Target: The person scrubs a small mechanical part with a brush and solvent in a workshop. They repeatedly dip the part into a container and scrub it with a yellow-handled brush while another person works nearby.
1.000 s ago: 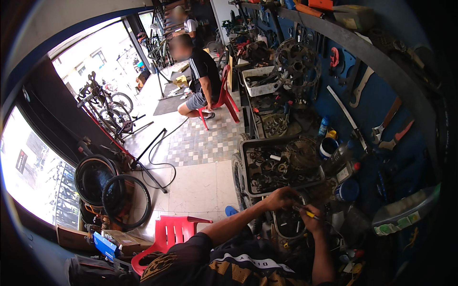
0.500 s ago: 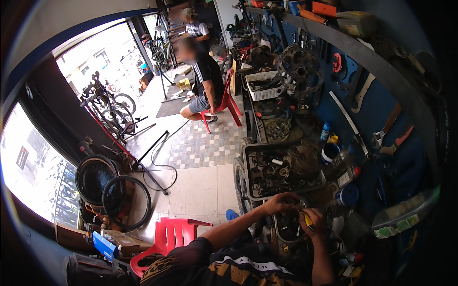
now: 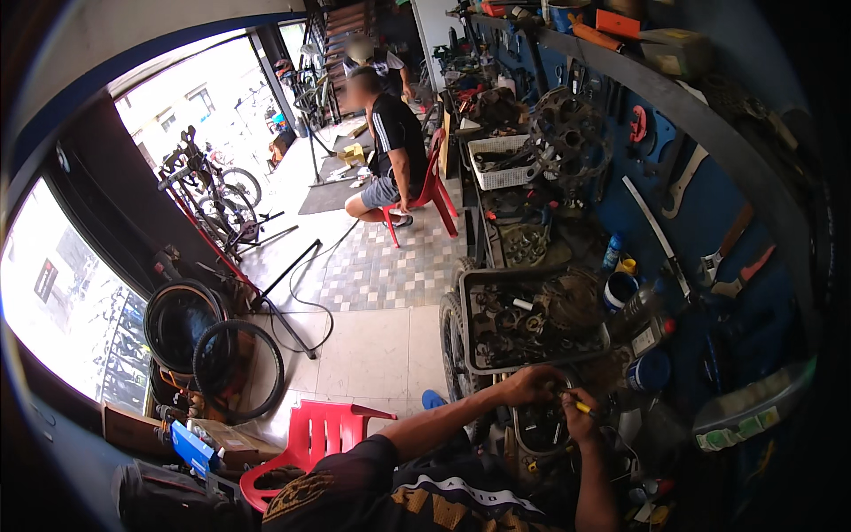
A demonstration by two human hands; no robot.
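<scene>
My right hand [image 3: 581, 424] is closed around a small tool with a yellow handle [image 3: 585, 409]; its working end is too small to make out. Close to its left, my left hand [image 3: 534, 385] has its fingers curled at a dark part that I cannot identify. Both hands are over a small tray of loose metal parts [image 3: 542, 449] on the workbench. Just beyond them lies a larger dark tray [image 3: 472, 355], filled with greasy bicycle parts.
Tools hang on the blue wall [image 3: 660, 235] to the right. A white basket [image 3: 505, 176] stands farther along the bench. A red chair [image 3: 324, 434] is at my left, and a person [image 3: 399, 146] sits on another red chair beyond. Bicycle tyres [image 3: 239, 368] lean at far left.
The view has shifted slightly, moving the scene a little to the right. In my right hand the yellow handle now points more sideways. The seated person's head is more upright.
</scene>
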